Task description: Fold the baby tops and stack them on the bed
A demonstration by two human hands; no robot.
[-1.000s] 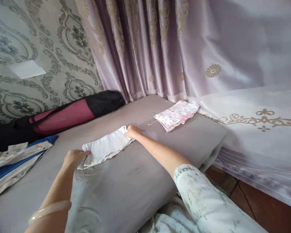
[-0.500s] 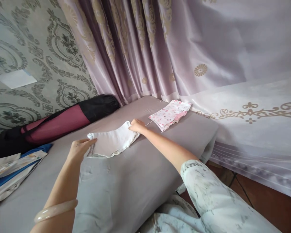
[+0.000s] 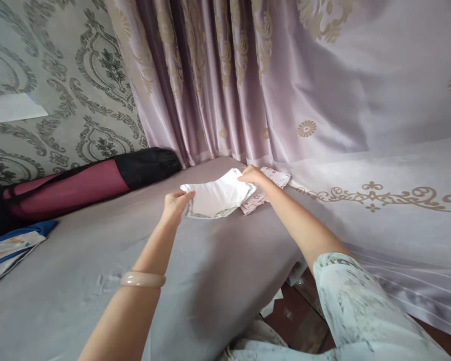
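A small white folded cloth (image 3: 218,196) with a patterned lower edge is stretched between my two hands, just above the bed. My left hand (image 3: 176,204) pinches its left corner, and a pale bangle (image 3: 143,279) circles that wrist. At the upper right corner, my right hand (image 3: 253,175) grips the cloth with its fingers closed. Behind and to the right lies a folded white cloth with pink patterns (image 3: 278,177), partly covered by my right hand and the white cloth.
The bed (image 3: 108,245) has a grey sheet. Along the wall lies a long black and dark pink bag (image 3: 71,188). Folded blue and white clothes (image 3: 18,245) rest at the left. A lilac curtain (image 3: 285,100) hangs behind. Tiled floor (image 3: 300,321) shows at lower right.
Both hands have carried the white cloth to the right, so it now overlaps the pink-patterned cloth in view. The view has shifted slightly.
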